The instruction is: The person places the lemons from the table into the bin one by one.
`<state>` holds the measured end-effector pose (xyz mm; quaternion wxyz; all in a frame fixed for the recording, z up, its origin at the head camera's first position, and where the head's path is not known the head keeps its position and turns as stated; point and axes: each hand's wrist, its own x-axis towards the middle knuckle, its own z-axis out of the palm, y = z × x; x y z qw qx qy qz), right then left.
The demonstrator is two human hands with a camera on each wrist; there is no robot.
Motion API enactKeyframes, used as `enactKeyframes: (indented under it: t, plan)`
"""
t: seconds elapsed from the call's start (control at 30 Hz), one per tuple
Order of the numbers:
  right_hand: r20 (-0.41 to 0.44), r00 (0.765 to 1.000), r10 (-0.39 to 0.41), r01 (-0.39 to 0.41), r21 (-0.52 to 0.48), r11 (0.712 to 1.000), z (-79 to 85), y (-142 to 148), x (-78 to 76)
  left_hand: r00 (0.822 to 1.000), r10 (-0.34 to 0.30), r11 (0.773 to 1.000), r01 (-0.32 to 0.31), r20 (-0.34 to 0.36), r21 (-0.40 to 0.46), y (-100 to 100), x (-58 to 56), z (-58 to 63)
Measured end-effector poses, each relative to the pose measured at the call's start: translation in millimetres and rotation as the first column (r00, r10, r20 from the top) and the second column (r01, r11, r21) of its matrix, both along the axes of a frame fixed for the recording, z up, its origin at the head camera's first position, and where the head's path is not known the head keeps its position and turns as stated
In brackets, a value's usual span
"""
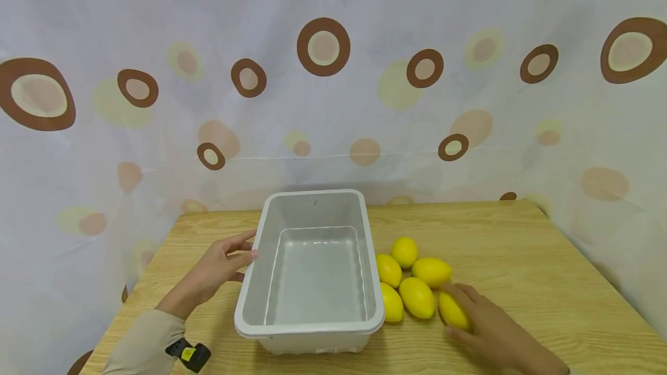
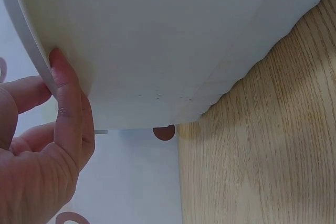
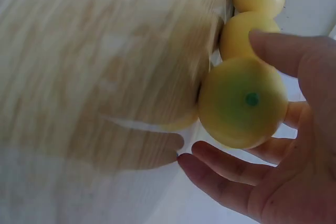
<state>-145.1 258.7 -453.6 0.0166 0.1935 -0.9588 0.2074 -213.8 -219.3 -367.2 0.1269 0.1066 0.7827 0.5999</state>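
Note:
A pale grey plastic basin [image 1: 307, 328] stands on the wooden table. At its left side my left hand [image 1: 221, 265] grips the rim, thumb on the edge and fingers against the outer wall, as the left wrist view shows. My right hand [image 1: 487, 326] is spread around the nearest right-hand lemon [image 1: 454, 311], thumb on one side and fingers on the other. In the right wrist view this lemon [image 3: 241, 103] has a green spot on its end, and gaps show between it and some fingertips. Several more lemons [image 1: 417, 298] lie grouped between it and the basin.
The light wooden table [image 1: 495, 242] reaches back to a white curtain [image 1: 333, 114] printed with brown rings. A black strap with a small device [image 1: 189, 355] sits on the left wrist over a beige sleeve [image 1: 146, 343].

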Motion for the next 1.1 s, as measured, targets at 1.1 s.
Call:
enactKeyframes:
  t: [1.1]
  plan:
    - [-0.068,0.996,-0.055,0.055,0.005,0.998,33.7,9.5,-1.0,1.000,0.014,1.000,-0.014,0.006,-0.011,0.6,-0.5,0.2]
